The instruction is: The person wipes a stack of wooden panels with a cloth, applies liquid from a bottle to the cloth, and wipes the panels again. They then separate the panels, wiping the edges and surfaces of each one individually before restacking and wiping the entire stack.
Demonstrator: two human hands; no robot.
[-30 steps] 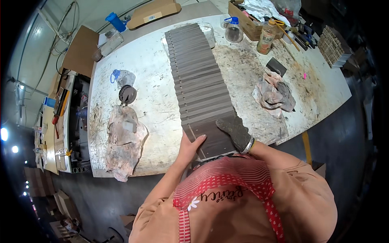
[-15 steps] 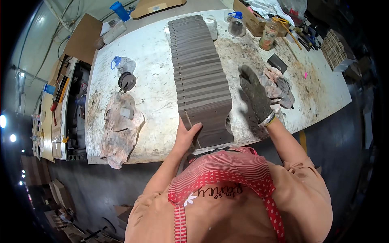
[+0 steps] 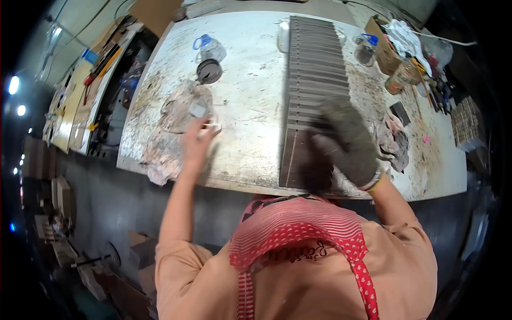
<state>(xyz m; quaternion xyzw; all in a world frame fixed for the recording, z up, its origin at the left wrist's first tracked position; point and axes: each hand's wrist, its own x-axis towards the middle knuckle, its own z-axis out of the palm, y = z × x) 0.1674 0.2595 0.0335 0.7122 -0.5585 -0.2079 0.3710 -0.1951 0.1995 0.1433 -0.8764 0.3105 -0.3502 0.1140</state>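
Observation:
A fanned row of dark wood-grain boards (image 3: 316,69) runs away from me over the white table, its nearest board lying flat by the front edge. My right hand (image 3: 349,144), in a dark, dirty work glove, hovers over the near boards with fingers stretched out, slightly blurred. On the left, my bare left hand (image 3: 196,143) reaches to the edge of a stained rag (image 3: 166,125), its fingers apart and empty. A small pale grey block (image 3: 198,110) lies on that rag just beyond my fingertips. Beyond it stands a round dark tub (image 3: 209,71).
A blue-handled clear jug (image 3: 212,50) stands behind the tub. At the right are another rag (image 3: 392,143), a dark flat block (image 3: 399,113), a blue-capped bottle (image 3: 366,52), an orange-labelled bottle (image 3: 400,77) and a cardboard box (image 3: 383,48). A tool-laden bench (image 3: 88,101) stands left.
My left hand has let go of the nearest board and moved left to the rag. My gloved right hand has swung left over the boards. The view has shifted.

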